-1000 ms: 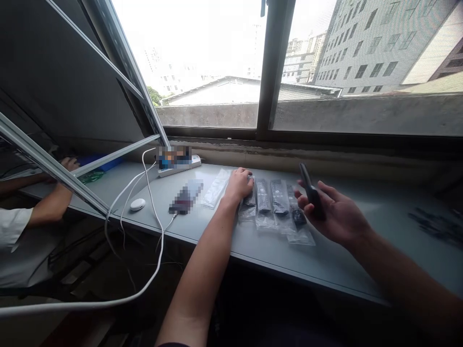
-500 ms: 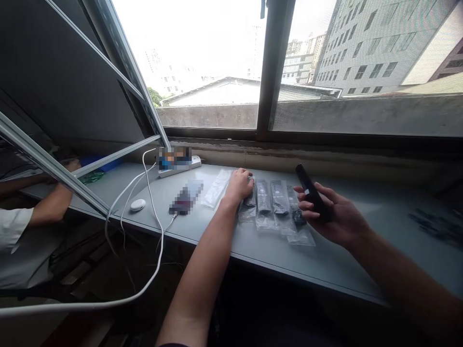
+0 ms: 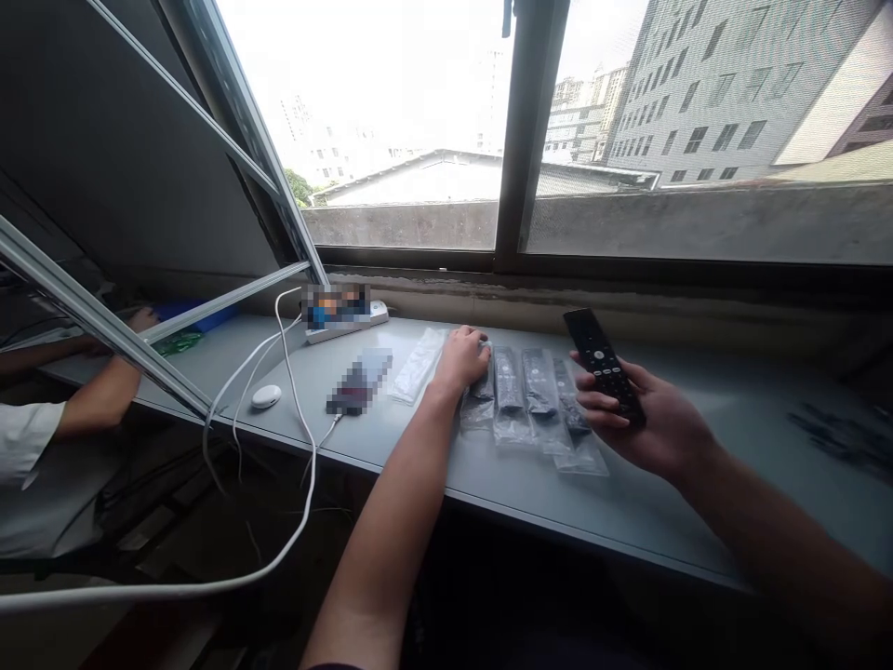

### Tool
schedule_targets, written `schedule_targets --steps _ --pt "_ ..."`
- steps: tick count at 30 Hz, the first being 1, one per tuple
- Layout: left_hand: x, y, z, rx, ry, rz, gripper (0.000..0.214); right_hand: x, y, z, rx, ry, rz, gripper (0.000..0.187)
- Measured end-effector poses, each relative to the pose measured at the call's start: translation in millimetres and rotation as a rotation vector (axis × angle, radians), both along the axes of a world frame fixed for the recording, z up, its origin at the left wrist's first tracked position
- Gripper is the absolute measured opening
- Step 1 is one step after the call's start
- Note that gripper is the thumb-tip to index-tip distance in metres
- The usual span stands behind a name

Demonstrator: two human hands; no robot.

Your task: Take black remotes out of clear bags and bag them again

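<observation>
My right hand [image 3: 646, 419] holds a black remote control [image 3: 601, 362] above the grey table [image 3: 648, 502], buttons facing up, fingers wrapped under it. My left hand [image 3: 461, 356] rests with curled fingers on the leftmost of several bagged remotes [image 3: 525, 395] lying side by side in clear plastic bags. An empty clear bag [image 3: 417, 364] lies just left of that hand.
A white power strip [image 3: 345, 316] sits by the window sill, white cables [image 3: 293, 409] trail off the table edge, and a small white puck [image 3: 265, 395] and a blurred flat device [image 3: 360, 380] lie nearby. Another person's arm [image 3: 98, 395] works at far left behind a metal frame [image 3: 104, 335].
My right hand has turned the remote from edge-on to flat, so its button face now shows. The left hand has stayed on the bagged remotes.
</observation>
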State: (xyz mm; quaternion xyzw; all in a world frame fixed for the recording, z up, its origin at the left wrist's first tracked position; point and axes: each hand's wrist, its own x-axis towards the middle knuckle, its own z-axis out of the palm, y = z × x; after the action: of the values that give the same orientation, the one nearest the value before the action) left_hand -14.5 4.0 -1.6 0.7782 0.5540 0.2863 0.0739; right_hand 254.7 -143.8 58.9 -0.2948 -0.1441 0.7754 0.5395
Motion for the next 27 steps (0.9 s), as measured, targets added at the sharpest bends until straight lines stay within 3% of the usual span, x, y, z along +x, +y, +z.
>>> schedule_targets --steps 9,20,27 --pt "0.2 -0.2 1.0 -0.005 0.002 -0.002 0.030 -1.7 1.4 2.4 -0.122 -0.129 -0.073 0.028" --pt "0.7 -0.7 1.2 -0.013 -0.003 0.000 0.030 1.5 2.9 -3.8 -0.009 -0.068 -0.029 0.029" --pt "0.1 -2.9 3.5 -0.027 0.009 -0.008 0.032 3.6 4.2 -3.5 -0.051 -0.105 -0.026 0.035"
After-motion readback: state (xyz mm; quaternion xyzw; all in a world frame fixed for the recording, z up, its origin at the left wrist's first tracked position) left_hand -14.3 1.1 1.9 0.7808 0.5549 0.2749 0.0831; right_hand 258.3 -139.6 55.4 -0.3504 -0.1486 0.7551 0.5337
